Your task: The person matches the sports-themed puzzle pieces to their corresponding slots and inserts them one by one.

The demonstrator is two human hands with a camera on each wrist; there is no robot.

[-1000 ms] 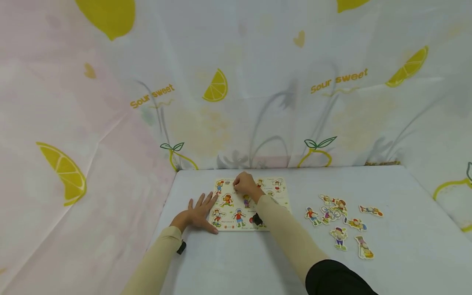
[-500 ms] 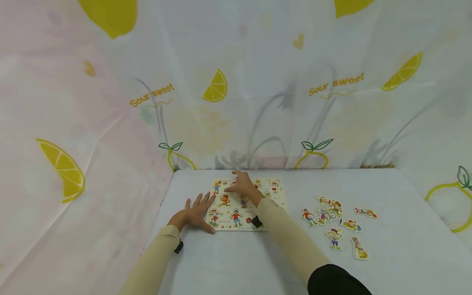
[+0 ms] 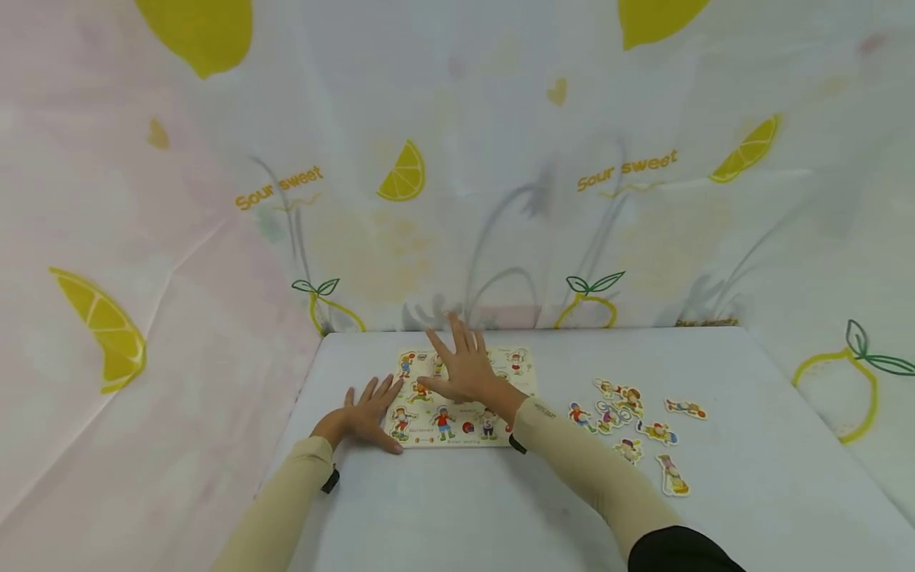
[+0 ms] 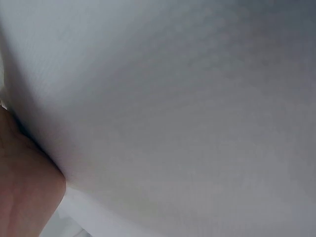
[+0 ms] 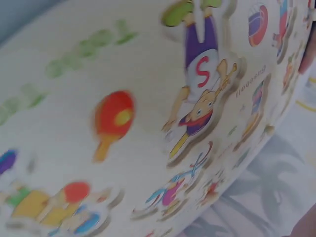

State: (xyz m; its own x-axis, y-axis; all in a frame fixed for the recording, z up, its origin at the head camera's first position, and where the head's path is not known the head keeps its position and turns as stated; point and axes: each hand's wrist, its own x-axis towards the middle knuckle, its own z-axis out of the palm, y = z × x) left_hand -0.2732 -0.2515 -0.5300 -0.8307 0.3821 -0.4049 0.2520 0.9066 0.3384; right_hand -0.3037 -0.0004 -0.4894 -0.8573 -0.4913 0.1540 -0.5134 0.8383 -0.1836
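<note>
A cream picture puzzle board with sports figures lies on the white table. My left hand rests by its left edge, fingers spread, fingertips at the rim. Over the board's upper middle is my right hand, fingers spread and straight, nothing held, hiding several pictures. In the right wrist view the board shows shaped cut-outs with figures, among them a boy in purple trousers, and a printed red paddle. The left wrist view has part of my left hand against white cloth.
Several loose figure pieces lie right of the board, including a lying figure, another figure and one with a yellow base. My right sleeve partly covers a capped figure. A lemon-printed cloth hangs behind the table.
My right hand's fingers were curled together at the board's upper part, then extended, and are now spread wide. The left hand stays at the board's edge. The head view has shifted slightly.
</note>
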